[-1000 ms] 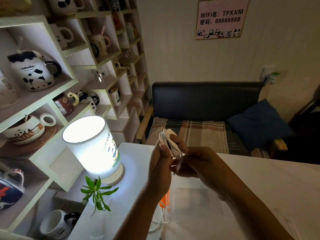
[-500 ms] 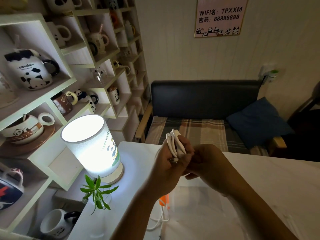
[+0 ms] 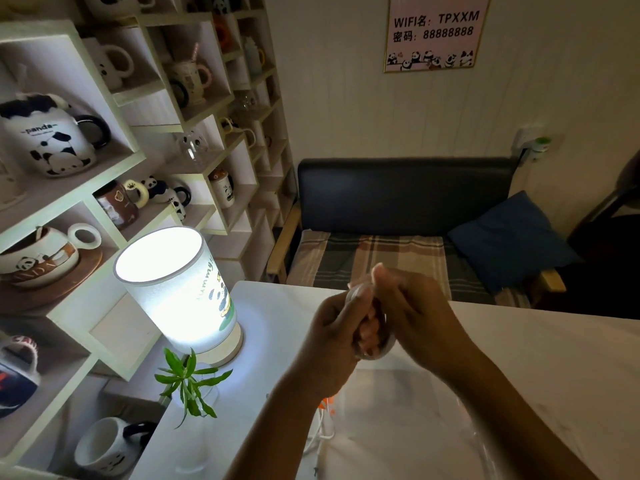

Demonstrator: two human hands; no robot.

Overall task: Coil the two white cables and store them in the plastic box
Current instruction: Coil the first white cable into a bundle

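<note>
Both hands meet above the white table (image 3: 554, 358). My left hand (image 3: 332, 337) grips a coiled white cable (image 3: 381, 353), whose loop shows at the bottom between the hands and along my left fingers. My right hand (image 3: 412, 313) curls over the coil from the right, its thumb on top. A second white cable (image 3: 320, 434) with an orange part lies on the table beneath my left forearm. The clear plastic box (image 3: 467, 420) sits below the hands, faint and partly hidden by my arms.
A lit cylindrical lamp (image 3: 176, 285) stands at the table's left corner, with a small green plant (image 3: 188, 382) in front of it. Shelves of panda mugs (image 3: 48, 140) fill the left. A dark sofa (image 3: 401, 199) with a blue cushion (image 3: 509, 240) lies beyond the table.
The coil stood upright above my left fingers; now my right hand has closed over it and both hands have dropped slightly, hiding most of the loops.
</note>
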